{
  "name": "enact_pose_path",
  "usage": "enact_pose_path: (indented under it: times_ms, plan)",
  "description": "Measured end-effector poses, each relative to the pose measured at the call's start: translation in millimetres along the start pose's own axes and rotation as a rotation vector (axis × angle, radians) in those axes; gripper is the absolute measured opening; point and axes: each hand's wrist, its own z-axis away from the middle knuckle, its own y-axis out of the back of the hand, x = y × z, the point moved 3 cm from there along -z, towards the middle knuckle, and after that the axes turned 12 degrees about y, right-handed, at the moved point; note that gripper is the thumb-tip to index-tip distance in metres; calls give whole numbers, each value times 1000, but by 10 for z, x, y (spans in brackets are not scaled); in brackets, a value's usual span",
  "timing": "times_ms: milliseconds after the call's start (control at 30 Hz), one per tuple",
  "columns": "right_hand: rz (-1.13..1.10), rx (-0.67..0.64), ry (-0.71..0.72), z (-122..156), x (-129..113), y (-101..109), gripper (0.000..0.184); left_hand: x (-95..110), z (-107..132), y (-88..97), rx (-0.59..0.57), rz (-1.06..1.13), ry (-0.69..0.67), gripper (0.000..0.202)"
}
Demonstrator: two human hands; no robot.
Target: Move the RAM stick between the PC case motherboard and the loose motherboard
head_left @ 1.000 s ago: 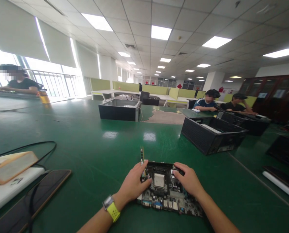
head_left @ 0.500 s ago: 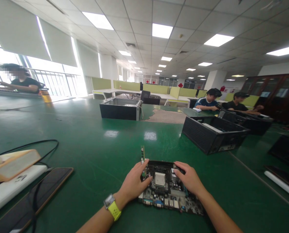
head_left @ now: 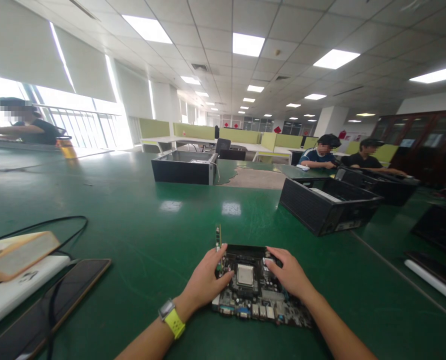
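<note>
A black motherboard (head_left: 258,299) lies in front of me on the green table, its row of ports facing my side. A silver square processor (head_left: 245,275) sits in its socket. My left hand (head_left: 207,281), wearing a watch with a yellow-green strap, grips the left edge, thumb over the top. Beside its fingertips a narrow green circuit board (head_left: 218,237) stands upright; its lower part is partly hidden by the hand. My right hand (head_left: 292,275) closes on the far right part of the motherboard. Fingers beneath the edges are hidden.
An open black computer case (head_left: 330,205) stands ahead right, another case (head_left: 183,169) farther ahead. At left lie a dark flat panel (head_left: 82,282), a white bar (head_left: 31,280), an orange-edged box (head_left: 24,255) and a black cable (head_left: 86,225). Co-workers sit at far left and far right.
Both hands keep their hold on the motherboard, which has barely moved. The whole view has shifted slightly. The far-right person's raised hand has come down.
</note>
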Motion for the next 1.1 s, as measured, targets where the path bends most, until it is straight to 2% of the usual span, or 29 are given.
enact_pose_path:
  times_ms: [233,500,1100]
  plan:
    - [-6,40,-10,14,28,-5,47,-37,-13,-22,-27,59,-10,69]
    - [1,29,6,13,25,-13,47,-32,-13,-26,-50,65,21,71]
    - [14,23,-1,8,-4,4,48,-19,-20,-22,-22,74,-19,70]
